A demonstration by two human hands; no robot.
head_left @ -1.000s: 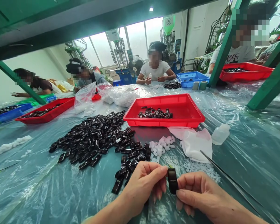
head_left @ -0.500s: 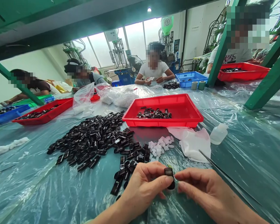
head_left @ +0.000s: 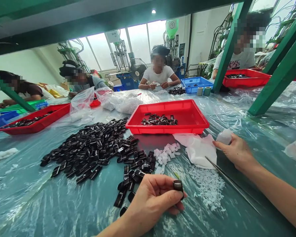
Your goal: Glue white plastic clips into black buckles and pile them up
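My left hand (head_left: 156, 200) pinches a small black plastic piece (head_left: 178, 186) between thumb and fingers, above the plastic-covered table. At the right, my right hand (head_left: 233, 149) grips a small translucent white bottle (head_left: 224, 136), the thumb on its near side. Beside that hand lies a crumpled white cloth (head_left: 202, 151), with the tip of metal tweezers (head_left: 233, 182) resting over it. Left of my left hand spreads a large heap of similar black pieces (head_left: 88, 148). Small white pieces (head_left: 166, 153) lie between the heap and the cloth.
A red tray (head_left: 167, 128) holding some black pieces stands ahead. White scraps (head_left: 209, 189) lie scattered below the cloth. Slanted green posts (head_left: 273, 77) rise at the right. Clear plastic bags (head_left: 123, 102) sit further back. Several co-workers sit around the table.
My right hand has moved away from the black piece, out to the right and forward, and has taken hold of the bottle. My left hand keeps its piece. The view has turned slightly right.
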